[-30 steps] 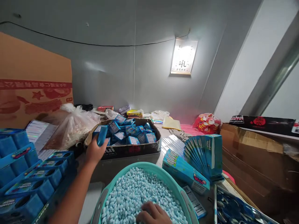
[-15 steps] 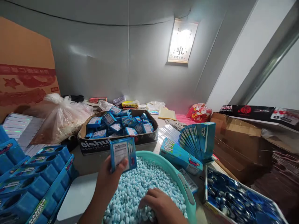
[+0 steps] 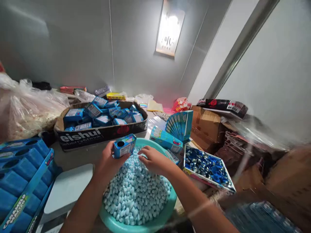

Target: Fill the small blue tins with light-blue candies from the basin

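Observation:
My left hand [image 3: 109, 160] is closed around a small blue candy box [image 3: 124, 146], tilted so that the round hole in its top faces me. Below it is a turquoise basin [image 3: 171, 200] heaped with pale blue candies [image 3: 136, 194]. My right hand [image 3: 154, 159] hovers over the far right part of the heap, just right of the box and apart from it. Its fingers are curled together, and what they hold, if anything, is hidden.
Behind the basin stands a black carton [image 3: 104, 137] full of blue boxes. A tray [image 3: 206, 166] of shiny blue round pieces lies right, near fanned blue cartons [image 3: 179, 124]. At left are a white flat-topped object [image 3: 68, 189] and a display [image 3: 26, 181] of blue boxes with round holes.
My right hand has risen out of the candies toward the box. The box has tipped from showing its printed face to showing its holed top. The view has swung right and down.

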Motion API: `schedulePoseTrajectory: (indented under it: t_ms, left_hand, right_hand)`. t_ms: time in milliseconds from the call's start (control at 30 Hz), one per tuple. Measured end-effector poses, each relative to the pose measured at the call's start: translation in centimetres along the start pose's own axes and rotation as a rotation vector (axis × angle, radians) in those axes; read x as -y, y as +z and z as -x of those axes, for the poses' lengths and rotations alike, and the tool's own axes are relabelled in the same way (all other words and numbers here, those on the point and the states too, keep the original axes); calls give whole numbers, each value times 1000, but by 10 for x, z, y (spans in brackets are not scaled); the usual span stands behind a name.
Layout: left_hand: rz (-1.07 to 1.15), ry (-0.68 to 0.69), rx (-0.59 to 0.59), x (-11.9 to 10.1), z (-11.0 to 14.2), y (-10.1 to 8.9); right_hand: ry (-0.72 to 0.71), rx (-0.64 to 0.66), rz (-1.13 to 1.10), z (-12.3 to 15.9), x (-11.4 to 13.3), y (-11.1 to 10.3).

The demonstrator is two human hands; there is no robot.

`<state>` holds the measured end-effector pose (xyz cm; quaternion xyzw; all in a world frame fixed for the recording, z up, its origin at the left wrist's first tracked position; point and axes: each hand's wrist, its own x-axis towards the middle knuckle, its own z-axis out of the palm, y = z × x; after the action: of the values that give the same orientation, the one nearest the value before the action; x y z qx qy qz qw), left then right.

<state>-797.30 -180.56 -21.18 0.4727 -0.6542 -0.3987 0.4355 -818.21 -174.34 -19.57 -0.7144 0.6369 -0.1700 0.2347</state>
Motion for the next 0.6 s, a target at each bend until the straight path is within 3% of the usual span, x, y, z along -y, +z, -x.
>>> schedulePoseTrajectory:
  t_ms: [133, 233, 367, 433, 500, 600]
  left_hand:
    - [82, 49, -11, 16, -6, 4]
    - [137, 95, -95, 35, -14, 13]
    - [149, 85, -71, 51, -21, 18]
    - [113, 64, -98, 56, -23, 18]
    - [59, 44, -107, 59, -23, 18]
    - [79, 31, -94, 57, -20, 19]
  right_hand:
    - [35, 93, 186, -48, 9, -19]
    - [57, 86, 295, -60, 11, -12]
    - [-3, -6, 308, -47, -1, 19]
    - [-52, 49, 235, -38, -6, 27]
    - [-86, 108, 169, -30, -5, 27]
    - [-14, 207, 142, -20, 5, 14]
